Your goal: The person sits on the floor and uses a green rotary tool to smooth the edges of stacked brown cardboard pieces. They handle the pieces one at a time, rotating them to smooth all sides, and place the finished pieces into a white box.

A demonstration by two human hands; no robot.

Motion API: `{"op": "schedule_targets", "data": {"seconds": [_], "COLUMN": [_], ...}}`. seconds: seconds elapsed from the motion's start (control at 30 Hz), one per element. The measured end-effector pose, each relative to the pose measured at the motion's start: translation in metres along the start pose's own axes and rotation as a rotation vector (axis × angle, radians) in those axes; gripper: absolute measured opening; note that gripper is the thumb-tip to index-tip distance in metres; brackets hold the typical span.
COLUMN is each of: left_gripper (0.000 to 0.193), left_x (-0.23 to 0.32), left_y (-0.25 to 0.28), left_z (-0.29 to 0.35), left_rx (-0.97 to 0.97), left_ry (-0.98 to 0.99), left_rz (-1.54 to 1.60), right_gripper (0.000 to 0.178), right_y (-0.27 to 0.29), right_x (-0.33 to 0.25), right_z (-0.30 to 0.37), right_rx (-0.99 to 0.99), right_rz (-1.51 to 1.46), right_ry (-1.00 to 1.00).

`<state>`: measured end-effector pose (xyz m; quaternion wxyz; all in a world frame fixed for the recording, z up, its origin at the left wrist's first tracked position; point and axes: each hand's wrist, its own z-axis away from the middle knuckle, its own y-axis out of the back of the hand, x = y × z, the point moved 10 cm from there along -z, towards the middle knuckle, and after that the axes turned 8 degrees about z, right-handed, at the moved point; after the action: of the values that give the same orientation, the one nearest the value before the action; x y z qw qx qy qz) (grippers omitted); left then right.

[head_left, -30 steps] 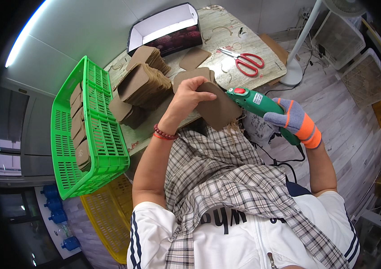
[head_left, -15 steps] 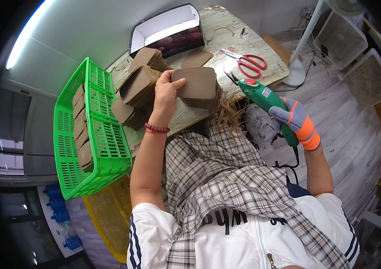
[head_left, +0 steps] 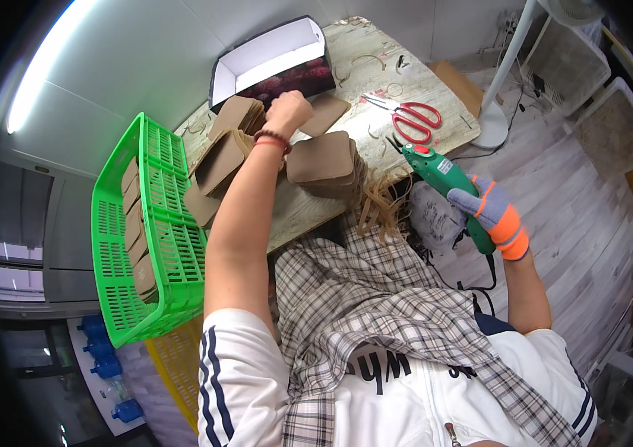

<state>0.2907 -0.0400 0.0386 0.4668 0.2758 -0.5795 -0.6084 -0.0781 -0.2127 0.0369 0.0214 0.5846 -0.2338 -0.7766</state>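
My gloved right hand (head_left: 489, 212) is wrapped round a green corded electric scissors (head_left: 443, 173), its blades pointing toward the table. My bare left hand (head_left: 289, 112) reaches to the far stack of brown rounded pads (head_left: 236, 115), beside a flat brown pad (head_left: 326, 114). Its fingers are curled, and what they hold, if anything, is hidden. Near the table's front edge sits another stack of brown pads (head_left: 321, 159). More pads (head_left: 219, 162) stand in a stack left of it, partly behind my forearm. Thin tan offcut strips (head_left: 383, 201) hang over the table edge.
Red-handled scissors (head_left: 415, 121) lie on the worn table (head_left: 383, 45), with a dark open box (head_left: 316, 74) at the back. A green crate (head_left: 175, 208) holding brown pads stands left, above a yellow crate (head_left: 175, 365). The tool's cord (head_left: 491, 276) hangs on the right.
My left hand has left the front stack of pads and moved farther across the table to the far stack. My right hand, still holding the electric scissors, has dropped slightly.
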Motion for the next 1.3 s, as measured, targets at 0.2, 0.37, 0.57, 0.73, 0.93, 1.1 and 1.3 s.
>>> {"op": "schedule_targets", "data": {"seconds": [0.2,0.37,0.57,0.73,0.93,1.1,1.3], "left_gripper": [0.079,0.066,0.028,0.028,0.022,0.025,0.026], "left_x": [-0.011,-0.017,0.005,0.075,0.074,0.069,0.073], "left_y": [-0.063,-0.074,-0.028,0.050,0.009,-0.022,-0.031], "left_z": [-0.031,-0.047,-0.036,0.077,0.149,0.172,0.178], "left_rx": [-0.102,-0.164,-0.108,-0.086,0.014,0.145,0.109], "left_ry": [0.220,0.207,-0.089,-0.347,-0.337,-0.133,-0.194], "left_rz": [-0.054,0.123,0.958,1.827,2.360,2.506,2.505], "right_gripper": [0.028,0.026,0.025,0.027,0.029,0.031,0.030], "right_y": [0.001,0.004,0.002,0.001,-0.018,-0.027,-0.029], "right_x": [0.015,0.018,0.007,-0.016,-0.043,-0.048,-0.052], "right_z": [-0.003,-0.008,-0.009,-0.003,0.016,0.028,0.033], "right_rx": [0.011,0.066,0.097,0.168,0.145,0.140,0.152], "right_rz": [-0.037,-0.048,-0.046,-0.103,-0.192,-0.182,-0.197], "right_ry": [-0.051,0.004,0.021,0.050,0.031,0.062,0.064]}}
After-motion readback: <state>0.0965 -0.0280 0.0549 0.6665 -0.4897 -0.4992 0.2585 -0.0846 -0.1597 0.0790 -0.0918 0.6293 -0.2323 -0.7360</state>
